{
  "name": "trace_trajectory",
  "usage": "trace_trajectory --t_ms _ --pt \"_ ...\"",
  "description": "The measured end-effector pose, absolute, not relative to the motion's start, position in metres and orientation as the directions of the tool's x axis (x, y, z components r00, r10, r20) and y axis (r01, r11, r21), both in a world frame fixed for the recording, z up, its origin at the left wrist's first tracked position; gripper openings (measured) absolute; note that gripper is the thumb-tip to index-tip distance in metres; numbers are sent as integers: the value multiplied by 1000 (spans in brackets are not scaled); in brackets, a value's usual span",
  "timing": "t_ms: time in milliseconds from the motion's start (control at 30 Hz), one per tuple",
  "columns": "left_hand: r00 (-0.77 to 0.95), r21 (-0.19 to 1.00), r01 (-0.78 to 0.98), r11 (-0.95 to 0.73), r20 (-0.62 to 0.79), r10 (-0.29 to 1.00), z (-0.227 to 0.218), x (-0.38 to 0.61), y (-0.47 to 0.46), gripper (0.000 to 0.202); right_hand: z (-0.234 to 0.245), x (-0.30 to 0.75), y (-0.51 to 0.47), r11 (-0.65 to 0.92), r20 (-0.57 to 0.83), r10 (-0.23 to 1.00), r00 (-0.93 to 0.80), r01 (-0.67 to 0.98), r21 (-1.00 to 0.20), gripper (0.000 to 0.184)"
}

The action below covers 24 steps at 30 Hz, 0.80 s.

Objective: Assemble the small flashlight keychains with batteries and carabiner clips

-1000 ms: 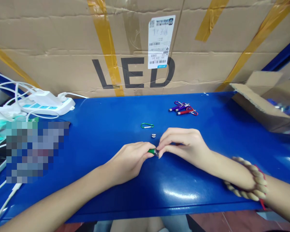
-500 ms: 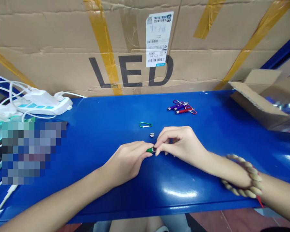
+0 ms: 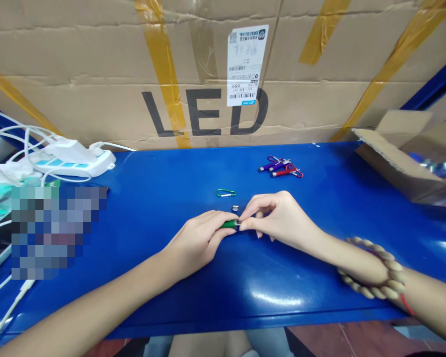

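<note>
Holds green torch (image 3: 229, 224) in left hand (image 3: 198, 240) grip, axis nine-to-three; pinches its three-o'clock end with right hand (image 3: 278, 218).

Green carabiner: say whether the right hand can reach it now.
Probably yes: only a small silver part lies between the right hand and the green carabiner, though it pinches the green flashlight.

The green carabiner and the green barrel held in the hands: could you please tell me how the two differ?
The green carabiner lies loose on the blue table, untouched; the green barrel is held between the left hand and the right hand, which pinches its silver end. The green carabiner is a thin open loop; the green barrel is a solid little cylinder. Both are green and small.
</note>
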State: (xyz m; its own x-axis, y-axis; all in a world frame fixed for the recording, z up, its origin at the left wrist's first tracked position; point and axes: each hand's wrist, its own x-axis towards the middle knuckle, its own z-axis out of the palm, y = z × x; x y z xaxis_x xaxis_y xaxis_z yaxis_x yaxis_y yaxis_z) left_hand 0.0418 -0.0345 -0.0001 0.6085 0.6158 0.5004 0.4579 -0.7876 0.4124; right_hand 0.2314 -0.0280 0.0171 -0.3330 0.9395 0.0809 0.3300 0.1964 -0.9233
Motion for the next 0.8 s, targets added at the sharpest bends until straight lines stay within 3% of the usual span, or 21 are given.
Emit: trace_trajectory --t_ms 167,333,467,567,667,800 --pt "576 543 525 -655 340 743 1 42 -32 18 20 234 -25 255 124 924 -361 341 -905 35" --pt "665 502 500 -705 299 684 4 42 -32 22 20 235 -25 338 188 903 -386 370 -866 34" --pt "719 496 488 -719 239 653 8 40 -34 25 23 236 -26 483 282 850 -444 445 -754 31" --pt "748 493 442 -749 258 611 8 38 -34 24 28 240 -29 655 369 738 -565 468 -593 28" --pt "760 497 370 -785 323 564 6 37 -34 23 32 244 -34 805 376 590 -715 483 -345 28" --pt "767 524 337 -782 328 551 5 37 -36 21 31 245 -42 847 347 497 -796 531 4 34"
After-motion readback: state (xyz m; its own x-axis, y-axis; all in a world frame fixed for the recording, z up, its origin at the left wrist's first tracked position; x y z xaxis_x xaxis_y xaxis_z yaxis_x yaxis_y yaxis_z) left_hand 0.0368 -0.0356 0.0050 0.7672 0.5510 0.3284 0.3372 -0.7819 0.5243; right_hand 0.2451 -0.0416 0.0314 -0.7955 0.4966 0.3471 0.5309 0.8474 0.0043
